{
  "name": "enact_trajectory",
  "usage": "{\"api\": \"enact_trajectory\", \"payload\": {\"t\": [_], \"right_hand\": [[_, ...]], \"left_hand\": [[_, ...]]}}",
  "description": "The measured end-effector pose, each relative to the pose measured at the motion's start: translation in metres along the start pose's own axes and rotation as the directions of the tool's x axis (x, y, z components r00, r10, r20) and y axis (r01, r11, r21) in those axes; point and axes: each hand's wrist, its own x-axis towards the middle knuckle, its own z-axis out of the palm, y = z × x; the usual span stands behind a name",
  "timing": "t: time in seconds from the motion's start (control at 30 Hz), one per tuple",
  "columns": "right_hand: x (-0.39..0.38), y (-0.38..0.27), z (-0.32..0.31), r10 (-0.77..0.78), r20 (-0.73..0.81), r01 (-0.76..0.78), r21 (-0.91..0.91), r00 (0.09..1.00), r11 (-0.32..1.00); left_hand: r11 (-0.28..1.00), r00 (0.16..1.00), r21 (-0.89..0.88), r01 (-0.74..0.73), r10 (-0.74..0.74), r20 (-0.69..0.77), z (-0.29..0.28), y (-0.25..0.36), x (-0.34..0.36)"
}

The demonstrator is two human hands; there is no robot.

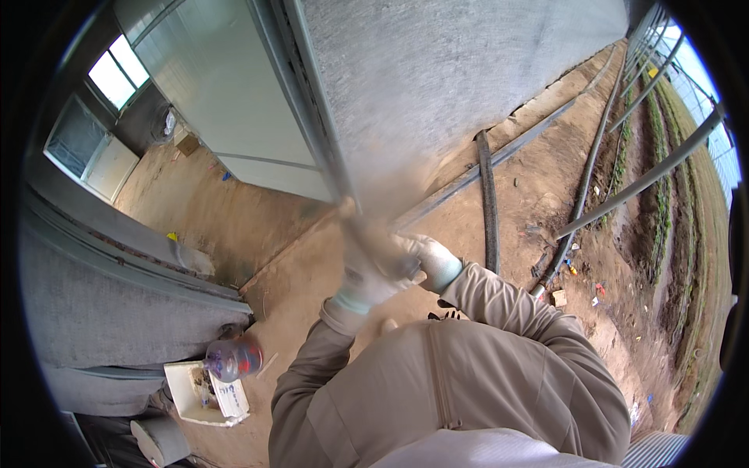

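Head-worn fisheye — looking down, fingers [417, 248] near

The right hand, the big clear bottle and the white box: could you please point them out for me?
Right hand [434, 260]: head view, middle of the hand.
Big clear bottle [237, 359]: head view, middle of its side.
White box [180, 388]: head view, its left part.

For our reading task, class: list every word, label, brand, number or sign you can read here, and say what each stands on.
White box: dark marks like writing on its right-hand panel, too small and blurred to read.
Large clear bottle: red patches, but no lettering can be made out.
Left hand's glove and right hand's glove: no lettering can be made out.
Anywhere else: no readable text.
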Motion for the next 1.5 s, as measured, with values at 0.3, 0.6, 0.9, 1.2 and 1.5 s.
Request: {"api": "enact_trajectory", "payload": {"t": [0.3,0.6,0.9,1.2,1.5], "right_hand": [[-0.001,-0.009,0.005,-0.333,-0.162,0.229,-0.455,0.929,0.861],[-0.021,-0.058,-0.021,-0.394,-0.004,0.293,-0.660,0.919,0.692],[-0.064,-0.107,-0.032,-0.129,0.110,0.164,-0.424,0.986,0.891],[-0.095,-0.122,-0.018,-0.055,0.039,0.066,-0.736,0.998,0.673],[-0.101,-0.104,-0.019,-0.470,-0.052,0.297,-0.711,0.881,0.637]], "left_hand": [[0.648,0.913,0.688,-0.327,0.404,0.053,-0.005,-0.019,-0.009],[0.643,0.905,0.638,-0.424,0.318,0.282,0.000,-0.009,0.002],[0.972,0.924,0.139,-0.192,0.131,0.361,0.015,0.000,0.015],[0.783,0.908,0.557,-0.278,0.026,0.418,0.038,0.002,0.007],[0.840,0.864,0.368,-0.398,0.208,0.459,0.045,0.019,0.025]]}}
